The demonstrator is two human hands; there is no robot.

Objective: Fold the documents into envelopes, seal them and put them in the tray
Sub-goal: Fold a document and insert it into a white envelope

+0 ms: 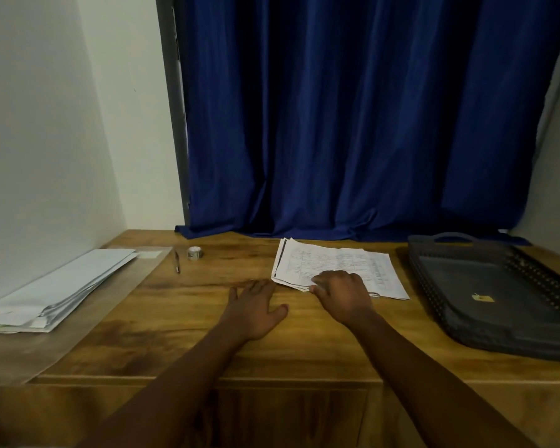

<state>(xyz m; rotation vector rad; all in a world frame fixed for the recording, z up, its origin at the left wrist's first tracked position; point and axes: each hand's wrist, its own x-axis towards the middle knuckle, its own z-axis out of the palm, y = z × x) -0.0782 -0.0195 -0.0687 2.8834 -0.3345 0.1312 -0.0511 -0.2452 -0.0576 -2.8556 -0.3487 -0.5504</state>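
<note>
At frame centre, my right hand is pinching the light, floppy papers by their near edge while my left hand is lying flat, holding nothing.

- A wooden table with a warm brown, streaked grain fills the lower part of the view; its front edge drops to a panel of the same wood.
- A deep blue curtain hangs in heavy folds behind the table, its hem resting on the tabletop's far edge.
- A dark grey frame runs upright along the curtain's left side.
- A plain pale wall stands on the left, meeting the table's left edge.
- The light is dim and soft.
</note>
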